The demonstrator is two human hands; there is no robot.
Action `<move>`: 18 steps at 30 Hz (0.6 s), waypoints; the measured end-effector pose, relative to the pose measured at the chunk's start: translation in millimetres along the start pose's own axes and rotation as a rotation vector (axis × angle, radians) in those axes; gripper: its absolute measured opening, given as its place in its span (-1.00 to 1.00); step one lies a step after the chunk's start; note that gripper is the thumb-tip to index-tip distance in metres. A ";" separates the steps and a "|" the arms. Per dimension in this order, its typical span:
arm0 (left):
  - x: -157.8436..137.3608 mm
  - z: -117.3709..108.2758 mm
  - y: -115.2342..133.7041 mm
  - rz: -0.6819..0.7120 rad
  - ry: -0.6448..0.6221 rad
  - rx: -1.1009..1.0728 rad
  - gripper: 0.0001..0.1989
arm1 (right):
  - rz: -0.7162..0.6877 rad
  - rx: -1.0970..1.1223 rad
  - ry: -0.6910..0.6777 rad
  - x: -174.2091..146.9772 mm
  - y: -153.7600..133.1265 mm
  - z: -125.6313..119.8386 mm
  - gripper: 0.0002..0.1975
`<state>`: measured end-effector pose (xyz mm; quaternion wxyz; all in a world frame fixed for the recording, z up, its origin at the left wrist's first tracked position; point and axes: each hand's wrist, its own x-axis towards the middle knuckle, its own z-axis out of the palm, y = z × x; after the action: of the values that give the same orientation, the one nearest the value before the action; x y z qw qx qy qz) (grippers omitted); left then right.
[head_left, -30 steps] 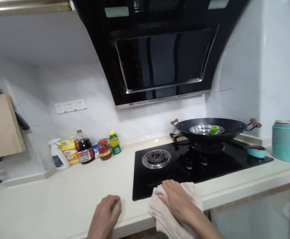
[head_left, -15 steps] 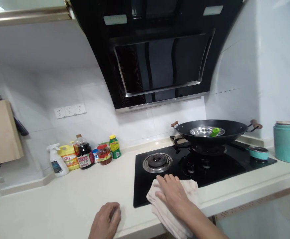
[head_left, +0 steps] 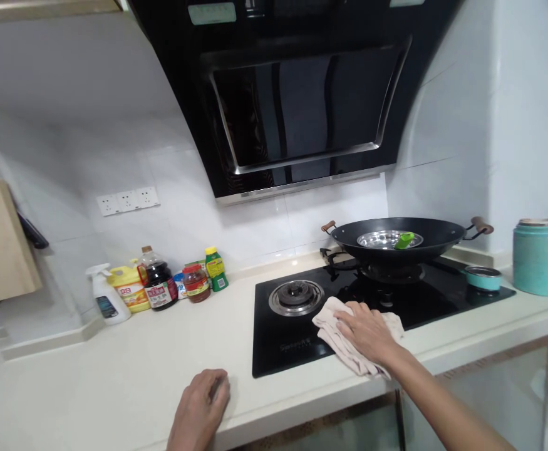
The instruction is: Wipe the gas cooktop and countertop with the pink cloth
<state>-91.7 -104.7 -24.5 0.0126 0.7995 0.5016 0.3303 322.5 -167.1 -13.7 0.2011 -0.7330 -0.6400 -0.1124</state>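
Note:
My right hand [head_left: 366,331] presses on a pale folded cloth [head_left: 342,341], its fingers curled over the top. The cloth lies on the front part of the black gas hob [head_left: 285,351] and partly over the counter edge. To its upper left is the bare left burner [head_left: 296,295]. My left hand [head_left: 203,401] rests on the counter near its front edge, left of the hob, loosely closed with nothing visible in it. On the right burner sits a large black wok [head_left: 443,235] with a metal strainer [head_left: 372,239] inside, which has a green handle [head_left: 404,240].
At the back left stand a spray bottle [head_left: 107,297], a yellow jug [head_left: 130,291], a dark sauce bottle [head_left: 160,288], a red-lidded jar [head_left: 196,285] and a green bottle [head_left: 216,270]. A turquoise canister [head_left: 537,260] and small turquoise pot [head_left: 483,279] are right. The range hood [head_left: 302,113] overhangs.
My right hand and the cloth have moved right along the hob's front, uncovering its left front part. My left hand stays in place. The view has tipped slightly down.

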 end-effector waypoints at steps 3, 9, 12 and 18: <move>0.8 0.5 -1.3 0.010 0.014 -0.006 -0.70 | 0.025 -0.054 0.009 3.8 -5.0 -2.6 -0.58; 1.6 4.2 -4.2 0.031 0.043 -0.013 -0.69 | 0.001 -0.035 -0.055 1.1 -38.2 -0.8 -0.51; 1.2 3.5 -3.7 0.030 0.023 0.012 -0.70 | -0.059 0.030 -0.120 8.0 -51.5 5.5 -0.46; 2.8 0.9 -3.3 0.028 0.025 0.025 -0.71 | -0.053 0.107 -0.209 44.5 -56.2 13.2 -0.46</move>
<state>-93.1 -100.5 -24.9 -0.0083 0.8024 0.4946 0.3339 272.9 -115.9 1.7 0.1690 -0.7117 -0.6818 -0.0061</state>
